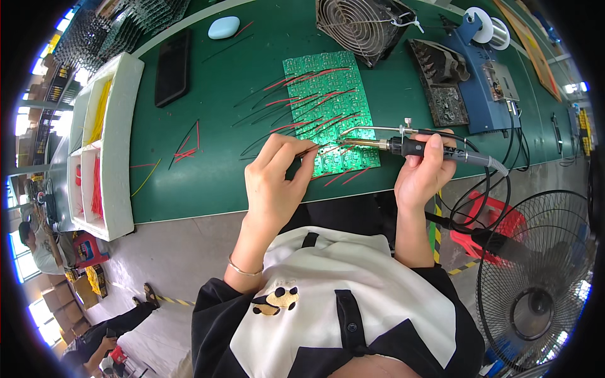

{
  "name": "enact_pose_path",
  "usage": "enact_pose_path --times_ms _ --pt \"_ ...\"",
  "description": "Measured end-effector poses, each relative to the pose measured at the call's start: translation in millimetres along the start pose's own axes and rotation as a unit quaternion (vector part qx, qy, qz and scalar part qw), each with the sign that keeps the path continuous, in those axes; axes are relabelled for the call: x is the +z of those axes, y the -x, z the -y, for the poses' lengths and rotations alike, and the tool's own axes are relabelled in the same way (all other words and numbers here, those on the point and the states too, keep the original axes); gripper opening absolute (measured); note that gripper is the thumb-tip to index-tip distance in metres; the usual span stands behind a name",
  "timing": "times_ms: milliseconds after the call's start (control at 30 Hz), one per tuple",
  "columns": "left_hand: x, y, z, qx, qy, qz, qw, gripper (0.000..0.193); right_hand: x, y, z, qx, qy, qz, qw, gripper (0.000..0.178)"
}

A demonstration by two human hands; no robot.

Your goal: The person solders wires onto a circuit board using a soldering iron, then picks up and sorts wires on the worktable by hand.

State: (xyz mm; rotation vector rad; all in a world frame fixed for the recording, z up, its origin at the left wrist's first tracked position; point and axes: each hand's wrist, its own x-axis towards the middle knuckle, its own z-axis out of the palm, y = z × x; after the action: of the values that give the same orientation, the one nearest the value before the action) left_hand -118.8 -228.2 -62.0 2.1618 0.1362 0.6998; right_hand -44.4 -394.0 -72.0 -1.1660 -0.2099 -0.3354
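Note:
A green circuit board panel (329,80) lies on the green bench, with several red and black wires standing off it, mostly toward the left. My right hand (425,170) grips a soldering iron (409,147) with a thin metal feed tube (372,128) along it. The iron's tip points left and reaches the panel's lower part. Beside that tip, my left hand (277,176) pinches with thumb and forefinger over the panel's left edge. A thin wire seems to be in the pinch, but the fingertips hide most of it.
Left are a white foam box (120,151) of yellow and red wires, a black phone (172,68) and loose wires (186,151). Behind stand a square fan (362,25), a sooty metal tray (441,82) and a blue solder feeder (482,82). A floor fan (532,309) stands right.

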Motion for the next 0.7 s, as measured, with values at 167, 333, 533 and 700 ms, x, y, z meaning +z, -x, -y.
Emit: enact_pose_path --times_ms 167,333,533,700 --pt "1.8 -0.2 2.6 -0.008 -0.008 0.011 1.0 0.011 4.4 -1.1 1.7 0.014 0.031 -0.018 0.999 0.023" --pt "0.8 0.4 1.1 -0.008 -0.007 0.012 1.0 0.011 4.5 -0.8 2.9 0.008 0.04 -0.001 0.999 0.024" --pt "1.3 0.8 3.9 0.005 -0.001 0.009 1.0 0.011 3.5 -0.8 0.5 0.006 0.047 0.01 0.999 0.023" --pt "1.3 0.7 2.8 0.005 0.0 0.006 1.0 0.011 5.7 -0.9 1.5 0.001 0.048 0.012 0.999 0.022"
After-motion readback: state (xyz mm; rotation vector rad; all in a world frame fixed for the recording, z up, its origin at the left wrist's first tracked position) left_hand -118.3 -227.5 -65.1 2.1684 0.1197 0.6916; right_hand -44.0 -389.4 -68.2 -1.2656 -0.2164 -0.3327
